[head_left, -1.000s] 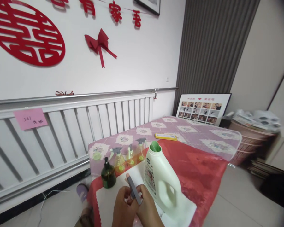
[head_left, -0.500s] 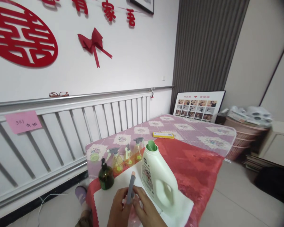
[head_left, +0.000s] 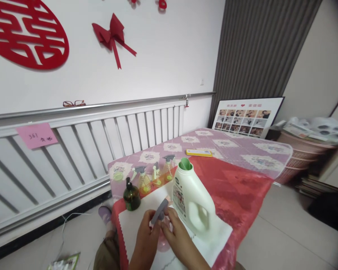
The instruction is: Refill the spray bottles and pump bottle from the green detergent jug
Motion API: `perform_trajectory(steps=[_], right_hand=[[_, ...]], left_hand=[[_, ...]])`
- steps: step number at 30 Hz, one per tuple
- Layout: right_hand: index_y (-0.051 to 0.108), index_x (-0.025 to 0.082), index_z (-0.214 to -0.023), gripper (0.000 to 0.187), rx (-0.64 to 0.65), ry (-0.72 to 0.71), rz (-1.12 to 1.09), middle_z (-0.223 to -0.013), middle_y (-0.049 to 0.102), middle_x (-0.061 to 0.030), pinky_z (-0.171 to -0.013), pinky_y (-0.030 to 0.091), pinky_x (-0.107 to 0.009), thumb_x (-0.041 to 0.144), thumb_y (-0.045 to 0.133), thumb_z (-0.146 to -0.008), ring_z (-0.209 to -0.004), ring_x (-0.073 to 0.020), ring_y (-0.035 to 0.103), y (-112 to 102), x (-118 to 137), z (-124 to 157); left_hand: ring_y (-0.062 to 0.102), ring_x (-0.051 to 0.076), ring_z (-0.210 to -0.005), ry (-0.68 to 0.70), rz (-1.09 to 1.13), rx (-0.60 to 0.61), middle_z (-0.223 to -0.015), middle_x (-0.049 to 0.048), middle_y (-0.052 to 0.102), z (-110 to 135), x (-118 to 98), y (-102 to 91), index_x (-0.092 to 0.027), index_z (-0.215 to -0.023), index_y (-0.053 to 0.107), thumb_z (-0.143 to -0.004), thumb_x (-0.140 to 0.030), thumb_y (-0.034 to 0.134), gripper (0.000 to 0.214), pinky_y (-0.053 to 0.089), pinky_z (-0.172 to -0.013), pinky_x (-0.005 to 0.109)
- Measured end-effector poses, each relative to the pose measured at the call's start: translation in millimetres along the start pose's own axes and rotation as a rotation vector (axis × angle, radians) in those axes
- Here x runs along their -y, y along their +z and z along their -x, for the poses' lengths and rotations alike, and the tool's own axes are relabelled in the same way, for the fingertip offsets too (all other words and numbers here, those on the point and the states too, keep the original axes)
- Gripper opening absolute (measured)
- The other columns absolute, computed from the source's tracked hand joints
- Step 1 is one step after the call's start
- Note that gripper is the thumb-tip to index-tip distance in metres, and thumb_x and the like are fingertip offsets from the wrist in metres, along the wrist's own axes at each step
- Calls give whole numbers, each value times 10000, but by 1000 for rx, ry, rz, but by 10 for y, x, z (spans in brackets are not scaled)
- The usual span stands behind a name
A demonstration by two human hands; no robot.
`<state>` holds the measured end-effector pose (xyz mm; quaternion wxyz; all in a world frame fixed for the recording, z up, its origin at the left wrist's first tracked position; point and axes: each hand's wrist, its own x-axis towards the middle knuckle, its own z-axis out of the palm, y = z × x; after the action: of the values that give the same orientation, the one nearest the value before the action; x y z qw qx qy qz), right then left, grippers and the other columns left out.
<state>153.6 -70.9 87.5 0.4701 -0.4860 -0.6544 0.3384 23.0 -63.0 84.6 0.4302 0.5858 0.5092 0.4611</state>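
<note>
A small spray bottle with a grey trigger head (head_left: pixel 159 211) and a clear pink body (head_left: pixel 163 244) is between my hands, above the white sheet. My left hand (head_left: pixel 147 237) is closed around the left side of the head. From the right, my right hand (head_left: pixel 174 228) grips just below the head, its fingers covering the neck. Just beyond stands a big pale-green detergent jug (head_left: pixel 193 198), its mouth open and a green piece (head_left: pixel 185 164) inside. On the left are a dark green pump bottle (head_left: pixel 132 195) and several clear spray bottles (head_left: pixel 144 180) with yellowish liquid.
Red cloth (head_left: pixel 228 180) and a white sheet (head_left: pixel 132 227) cover part of the flowered table (head_left: pixel 194 139). A yellow-edged box (head_left: pixel 198 152) lies farther back. The radiator (head_left: pixel 135 127) runs along the wall; pink baskets (head_left: pixel 295 157) stand at right.
The spray head has tipped over to the right, its pink nozzle now pointing toward the jug. Both hands stay on the bottle. The whole view has shifted slightly.
</note>
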Motion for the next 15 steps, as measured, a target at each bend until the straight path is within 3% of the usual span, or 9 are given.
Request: perform_trajectory(steps=[4,8,15], right_hand=[[584,208,-1095,273,-34,82,2,-1128,632,-86,-948,450,-385,192,508,-833,-1080,-234,587,53,22,-9],[585,199,-1123,320,-103,110,-15,-1137,644,-103,-942,459,-404,198,538,-806,-1063,-248,602,126,-21,7],[531,199,-1154,348,-157,172,-290,-1099,688,-97,-861,539,-375,213,542,-806,-973,-233,674,273,-97,33]], left_hand=[[641,205,-814,-15,5,-1,-894,33,677,22,-26,-11,-196,-992,572,-830,-334,484,231,486,-749,310],[630,194,-781,-51,-7,8,-842,14,664,-14,-15,-3,-190,-958,594,-764,-300,556,226,483,-709,289],[604,162,-675,-105,18,-107,-745,-23,628,-57,-11,67,-187,-910,589,-648,-237,651,274,466,-648,261]])
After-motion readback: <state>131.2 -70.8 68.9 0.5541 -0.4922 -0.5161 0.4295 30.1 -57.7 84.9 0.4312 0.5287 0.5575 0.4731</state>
